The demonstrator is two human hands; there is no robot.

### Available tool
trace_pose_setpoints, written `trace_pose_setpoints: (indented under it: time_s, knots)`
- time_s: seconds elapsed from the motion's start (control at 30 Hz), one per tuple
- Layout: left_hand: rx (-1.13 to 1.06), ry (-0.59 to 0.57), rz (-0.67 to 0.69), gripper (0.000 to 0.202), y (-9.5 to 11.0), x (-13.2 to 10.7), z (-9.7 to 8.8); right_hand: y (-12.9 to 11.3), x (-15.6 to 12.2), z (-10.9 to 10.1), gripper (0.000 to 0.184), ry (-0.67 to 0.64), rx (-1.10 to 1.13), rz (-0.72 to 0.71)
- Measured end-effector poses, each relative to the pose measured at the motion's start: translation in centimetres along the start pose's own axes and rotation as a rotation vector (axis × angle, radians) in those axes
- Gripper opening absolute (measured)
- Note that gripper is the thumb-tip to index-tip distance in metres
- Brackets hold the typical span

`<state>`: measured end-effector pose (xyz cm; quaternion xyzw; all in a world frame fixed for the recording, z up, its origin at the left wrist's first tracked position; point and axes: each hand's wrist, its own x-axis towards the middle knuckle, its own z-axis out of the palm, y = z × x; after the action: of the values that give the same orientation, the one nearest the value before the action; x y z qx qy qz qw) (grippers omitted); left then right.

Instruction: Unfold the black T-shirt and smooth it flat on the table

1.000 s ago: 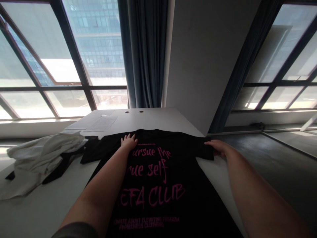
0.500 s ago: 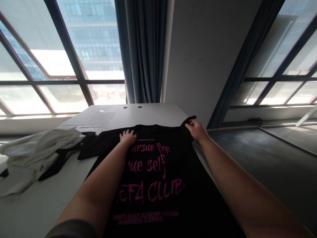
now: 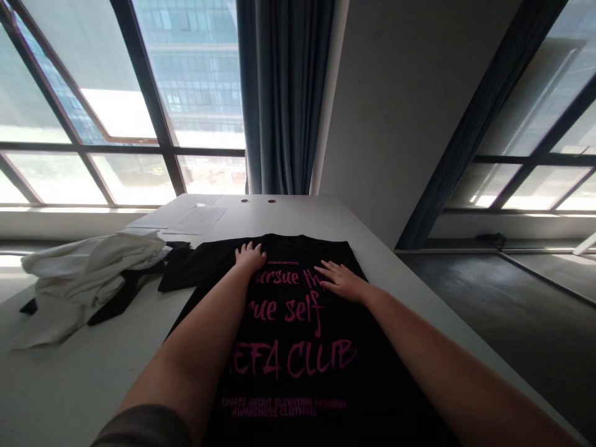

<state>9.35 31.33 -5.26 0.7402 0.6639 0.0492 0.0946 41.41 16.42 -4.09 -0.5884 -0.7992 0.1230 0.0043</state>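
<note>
A black T-shirt (image 3: 298,323) with pink lettering lies flat on the white table (image 3: 84,385), its collar end away from me. My left hand (image 3: 250,257) rests flat near the collar, fingers spread. My right hand (image 3: 341,280) lies flat and open on the shirt's upper right, over the lettering. The right sleeve is folded in onto the body, so the right edge runs straight. The left sleeve (image 3: 186,268) still sticks out to the left.
A heap of white and black clothes (image 3: 88,279) lies at the table's left. Papers (image 3: 190,218) and two small holes (image 3: 258,200) sit at the far end. Windows, a curtain and a wall stand behind. The table's right edge drops to the floor.
My right hand took the right sleeve at the table's edge, lifted it and folded it inward onto the shirt, and now lies flat on it. My left hand stayed near the collar.
</note>
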Motion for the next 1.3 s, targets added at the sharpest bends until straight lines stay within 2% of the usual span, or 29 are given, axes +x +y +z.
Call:
trace_pose_setpoints:
  time_s: [0.33, 0.63, 0.7, 0.83, 0.93, 1.03, 1.17, 1.2, 1.23, 1.27, 1.3]
  knots:
    - [-0.024, 0.013, 0.019, 0.062, 0.5, -1.0, -0.6, 0.4, 0.2, 0.3, 0.071, 0.017, 0.0, -0.017]
    - [0.019, -0.067, 0.104, 0.071, -0.3, 0.1, 0.1, 0.4, 0.2, 0.2, 0.072, 0.026, -0.002, -0.023]
    - [0.014, -0.055, 0.08, 0.072, -0.9, 0.4, 0.1, 0.2, 0.1, 0.2, 0.071, 0.021, -0.018, -0.002]
    - [-0.008, -0.003, -0.055, 0.08, -1.7, 0.9, -0.1, -0.3, -0.1, 0.2, 0.07, -0.001, -0.04, 0.048]
    - [-0.003, 0.005, -0.023, 0.076, -2.3, 0.6, -0.9, -0.3, -0.2, 0.2, 0.071, -0.018, -0.032, 0.043]
    - [0.021, 0.025, 0.008, 0.069, -4.6, -0.6, -2.1, 0.0, -0.1, 0.1, 0.071, -0.008, -0.025, 0.029]
    - [0.105, 0.103, 0.006, 0.069, -10.9, -2.7, -3.9, 0.4, 0.2, 0.2, 0.072, 0.006, 0.001, 0.013]
    - [0.144, 0.169, -0.051, 0.069, -12.7, -3.0, -4.3, 0.5, 0.3, 0.2, 0.073, 0.006, 0.007, 0.009]
    - [0.155, 0.185, -0.141, 0.068, -14.4, -3.3, -4.7, 0.6, 0.4, 0.2, 0.073, 0.007, 0.011, 0.005]
    - [0.138, 0.156, -0.232, 0.067, -15.9, -3.4, -5.0, 0.7, 0.4, 0.3, 0.073, 0.01, 0.014, 0.002]
    - [0.132, 0.157, -0.265, 0.066, -17.2, -3.4, -5.2, 0.8, 0.4, 0.3, 0.073, 0.016, 0.016, -0.002]
